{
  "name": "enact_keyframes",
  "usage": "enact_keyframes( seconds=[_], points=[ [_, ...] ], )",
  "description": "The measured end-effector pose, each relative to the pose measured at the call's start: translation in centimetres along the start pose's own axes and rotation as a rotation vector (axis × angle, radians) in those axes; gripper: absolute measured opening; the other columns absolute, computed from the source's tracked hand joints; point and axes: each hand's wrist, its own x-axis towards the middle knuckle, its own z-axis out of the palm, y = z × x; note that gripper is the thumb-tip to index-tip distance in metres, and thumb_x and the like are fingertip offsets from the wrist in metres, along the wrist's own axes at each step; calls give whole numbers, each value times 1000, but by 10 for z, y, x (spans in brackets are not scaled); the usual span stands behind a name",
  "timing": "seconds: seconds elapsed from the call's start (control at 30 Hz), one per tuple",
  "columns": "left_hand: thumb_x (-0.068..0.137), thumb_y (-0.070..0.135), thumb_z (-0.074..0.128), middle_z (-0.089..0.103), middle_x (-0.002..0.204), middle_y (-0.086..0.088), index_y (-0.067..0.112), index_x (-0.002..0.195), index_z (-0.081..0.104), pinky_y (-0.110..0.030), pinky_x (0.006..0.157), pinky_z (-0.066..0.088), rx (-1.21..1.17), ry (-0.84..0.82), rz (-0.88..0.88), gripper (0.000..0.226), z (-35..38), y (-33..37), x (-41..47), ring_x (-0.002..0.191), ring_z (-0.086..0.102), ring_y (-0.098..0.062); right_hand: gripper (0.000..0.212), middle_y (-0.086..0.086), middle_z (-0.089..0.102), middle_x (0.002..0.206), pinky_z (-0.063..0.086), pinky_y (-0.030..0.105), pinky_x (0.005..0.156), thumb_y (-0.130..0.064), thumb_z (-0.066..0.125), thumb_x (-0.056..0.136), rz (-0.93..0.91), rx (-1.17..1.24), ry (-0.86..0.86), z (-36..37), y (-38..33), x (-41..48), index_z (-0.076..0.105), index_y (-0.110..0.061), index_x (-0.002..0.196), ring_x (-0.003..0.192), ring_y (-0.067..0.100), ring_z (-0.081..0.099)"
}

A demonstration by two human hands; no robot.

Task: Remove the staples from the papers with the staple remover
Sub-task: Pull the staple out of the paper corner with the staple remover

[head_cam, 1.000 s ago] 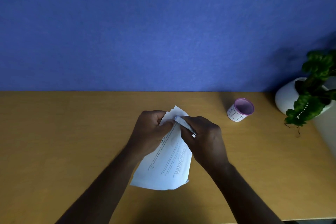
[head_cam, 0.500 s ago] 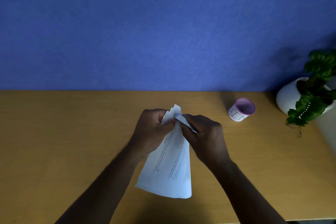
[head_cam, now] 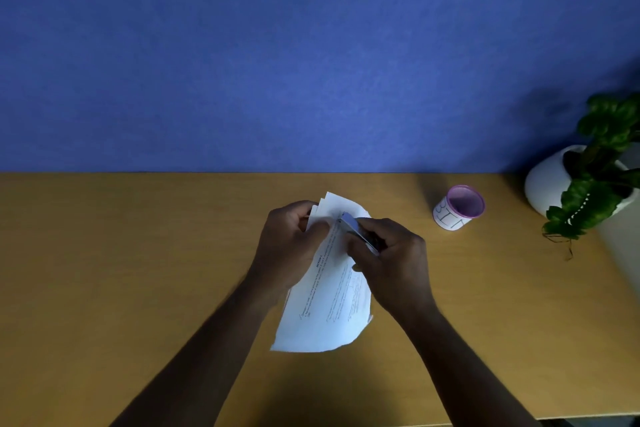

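Spanning the frame, the wooden desk (head_cam: 104, 270) carries the stapled papers (head_cam: 329, 315) at centre. The left hand (head_cam: 291, 246) pinches their top corner. The right hand (head_cam: 391, 267) grips the staple remover (head_cam: 356, 230), its tip on that corner. A labelled cup (head_cam: 457, 208) stands apart.

Bench (head_cam: 121, 270) surface lies open to the left of the papers (head_cam: 325, 315) and along the front edge. To the right, a cup (head_cam: 459, 208) stands near the wall (head_cam: 277, 62), with a plant (head_cam: 595, 180) blocking the far right corner.
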Motion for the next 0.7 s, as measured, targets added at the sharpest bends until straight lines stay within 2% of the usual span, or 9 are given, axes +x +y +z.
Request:
enact_keyframes(
  seconds=[0.07,0.17,0.27,0.3,0.37,0.47,0.53,0.6,0.7],
  points=[
    [99,27,64,78,81,-2,22,94,81,-19,58,45,-1,37,22,18,3,-1,-1,65,63,-12,20,9,74,74,61,56,55,-26,69,91,69,57,-17,3,-1,-2,73,-7,90,63,31,72],
    [105,14,61,71,77,-12,17,87,78,-20,58,42,-28,68,80,24,11,-1,-7,64,54,-9,8,2,78,75,66,48,54,-22,70,93,118,149,-6,7,-11,-6,78,-22,93,63,22,77],
    [105,13,57,74,75,-1,17,87,77,-18,57,44,-73,106,124,26,19,2,-13,62,60,-6,35,-5,80,77,66,32,53,-17,73,97,120,196,32,11,-20,-6,76,-50,86,66,19,79],
    [105,12,56,75,75,3,18,88,76,-15,56,44,-74,128,139,27,21,3,-15,61,62,-3,38,-6,80,78,65,29,53,-17,73,98,119,205,39,12,-22,-7,74,-54,88,66,17,79],
    [106,12,56,75,73,8,20,88,75,-12,54,45,-81,169,164,27,26,4,-17,60,63,-2,34,-6,81,79,65,26,53,-18,73,99,118,214,60,14,-27,-8,75,-52,93,68,15,80],
    [106,16,55,78,76,16,19,93,75,-10,54,49,-151,216,155,24,34,5,-23,63,70,-1,11,-5,81,79,67,38,55,-27,71,102,135,216,93,16,-29,-10,82,-28,99,68,16,81],
    [110,11,56,80,78,13,15,98,76,-11,54,52,-177,238,141,24,37,2,-25,64,73,-2,19,-3,79,76,66,44,56,-30,69,103,129,190,110,19,-31,-11,80,-17,94,65,18,79],
    [112,9,56,78,76,14,13,99,76,-11,54,51,-169,256,147,24,40,0,-26,63,73,-1,24,-3,75,70,61,39,53,-29,67,103,117,152,127,22,-34,-11,76,-16,85,59,16,73],
    [107,22,56,80,83,12,10,103,78,-12,59,53,-123,316,163,25,42,-1,-26,70,75,-4,26,-5,68,64,49,36,48,-24,67,102,74,69,167,25,-35,-11,71,-17,78,55,18,62]
  ],
)
